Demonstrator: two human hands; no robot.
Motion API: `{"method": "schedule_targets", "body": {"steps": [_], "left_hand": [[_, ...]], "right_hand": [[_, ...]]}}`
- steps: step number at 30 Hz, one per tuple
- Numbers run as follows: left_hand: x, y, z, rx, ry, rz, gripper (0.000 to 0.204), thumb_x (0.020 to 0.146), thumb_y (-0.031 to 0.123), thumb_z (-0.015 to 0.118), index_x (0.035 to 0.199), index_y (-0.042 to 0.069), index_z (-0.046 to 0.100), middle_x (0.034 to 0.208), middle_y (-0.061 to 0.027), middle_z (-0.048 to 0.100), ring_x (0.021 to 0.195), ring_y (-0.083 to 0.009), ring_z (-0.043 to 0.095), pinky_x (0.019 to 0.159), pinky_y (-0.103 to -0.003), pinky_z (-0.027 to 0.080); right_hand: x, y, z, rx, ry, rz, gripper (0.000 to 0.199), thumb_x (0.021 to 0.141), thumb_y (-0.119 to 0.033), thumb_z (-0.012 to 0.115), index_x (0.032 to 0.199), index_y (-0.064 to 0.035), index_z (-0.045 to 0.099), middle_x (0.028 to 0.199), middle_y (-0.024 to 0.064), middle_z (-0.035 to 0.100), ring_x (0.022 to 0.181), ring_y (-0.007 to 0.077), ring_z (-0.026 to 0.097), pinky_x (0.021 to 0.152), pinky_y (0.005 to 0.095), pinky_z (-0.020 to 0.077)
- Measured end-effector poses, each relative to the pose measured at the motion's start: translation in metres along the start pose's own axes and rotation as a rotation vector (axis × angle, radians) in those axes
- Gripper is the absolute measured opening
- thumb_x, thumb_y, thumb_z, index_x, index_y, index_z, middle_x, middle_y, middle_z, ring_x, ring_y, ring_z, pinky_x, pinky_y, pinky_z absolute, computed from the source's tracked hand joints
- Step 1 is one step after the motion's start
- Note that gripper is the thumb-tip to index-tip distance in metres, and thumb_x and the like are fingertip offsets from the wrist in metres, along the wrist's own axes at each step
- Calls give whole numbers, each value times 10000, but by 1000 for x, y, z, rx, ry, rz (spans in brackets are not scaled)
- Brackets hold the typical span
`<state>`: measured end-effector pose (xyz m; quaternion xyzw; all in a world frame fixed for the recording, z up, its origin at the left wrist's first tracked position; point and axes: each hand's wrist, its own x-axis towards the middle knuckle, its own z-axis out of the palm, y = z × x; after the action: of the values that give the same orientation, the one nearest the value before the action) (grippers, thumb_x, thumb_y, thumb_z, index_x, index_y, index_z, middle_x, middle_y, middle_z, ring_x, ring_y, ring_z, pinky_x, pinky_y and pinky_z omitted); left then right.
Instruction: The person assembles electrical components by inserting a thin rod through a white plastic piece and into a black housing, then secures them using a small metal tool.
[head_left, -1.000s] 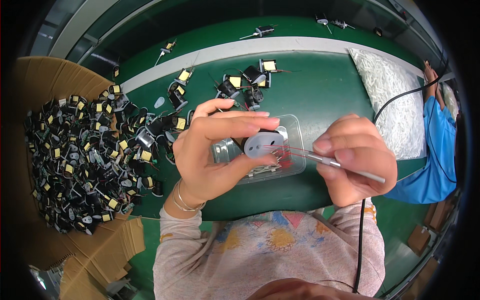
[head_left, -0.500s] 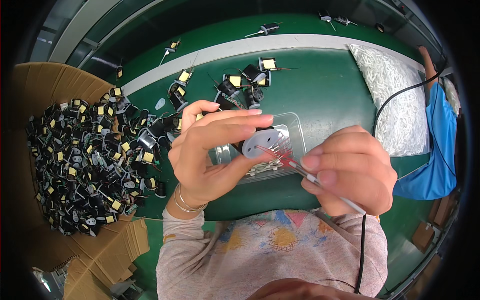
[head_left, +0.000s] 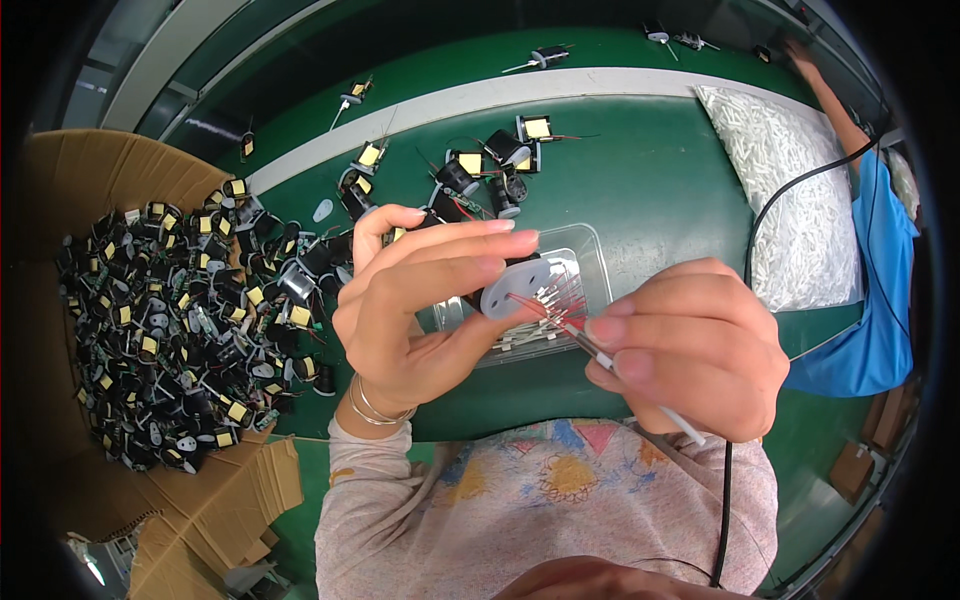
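My left hand (head_left: 410, 300) is closed around a small black component, its thumb and fingers gripping the edges of a grey oval end plate (head_left: 505, 296) with holes. Thin wires (head_left: 542, 308) run from one hole toward my right hand (head_left: 705, 350). That hand pinches a thin white sleeve (head_left: 682, 424) whose tip lies by the wire ends; whether the wires are inside it I cannot tell. Below and behind both hands stands a clear plastic box (head_left: 602, 270), holding white sticks with reddish wires. Most of the black component is hidden by my left fingers.
A cardboard box (head_left: 150, 500) full of black components (head_left: 160, 340) is at left. More components (head_left: 465, 165) lie on the green table (head_left: 640, 160) and beyond the pale rail (head_left: 620, 82). At right are a bag of white sleeves (head_left: 785, 210), a black cable (head_left: 800, 185) and another person's arm (head_left: 830, 105).
My right hand has shifted slightly left and down with the white sleeve. Components beyond the rail have moved a little right. The other person's arm reaches farther left.
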<state>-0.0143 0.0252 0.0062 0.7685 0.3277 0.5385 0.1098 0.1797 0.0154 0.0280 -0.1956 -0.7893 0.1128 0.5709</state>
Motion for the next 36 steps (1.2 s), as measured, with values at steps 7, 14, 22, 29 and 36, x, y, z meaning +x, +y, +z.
{"method": "schedule_targets", "body": {"steps": [7,14,22,29,36], "left_hand": [[0,2,0,11,-4,4,370,634,137,803,898,73,551,883,-81,692,846,-210,659,811,-342,361],[0,4,0,22,5,4,433,621,149,818,940,83,533,888,-78,692,814,-199,663,758,-314,362],[0,6,-2,49,11,10,471,612,152,825,964,83,519,880,-79,692,782,-193,666,702,-294,368],[0,7,-3,35,-1,12,470,614,153,825,961,79,517,885,-80,692,778,-190,666,698,-291,368],[-1,6,-3,44,-10,29,472,606,167,827,959,75,529,884,-78,692,784,-172,659,681,-285,360]], "right_hand": [[0,1,-4,-74,-67,-83,333,589,19,753,855,-9,555,857,130,640,708,223,607,532,280,482],[-1,1,2,-125,-13,-146,324,605,11,746,865,-2,552,866,139,638,731,228,608,544,283,492],[-3,-2,0,-150,-63,-208,265,663,-16,715,873,-21,553,869,123,634,750,214,610,548,266,501],[-5,-4,2,-189,-19,-229,249,675,-21,699,876,-23,552,862,117,633,750,211,610,552,264,509],[0,-3,2,-159,-60,-178,277,632,-5,719,865,-19,571,848,113,637,739,216,611,565,282,511]]}}
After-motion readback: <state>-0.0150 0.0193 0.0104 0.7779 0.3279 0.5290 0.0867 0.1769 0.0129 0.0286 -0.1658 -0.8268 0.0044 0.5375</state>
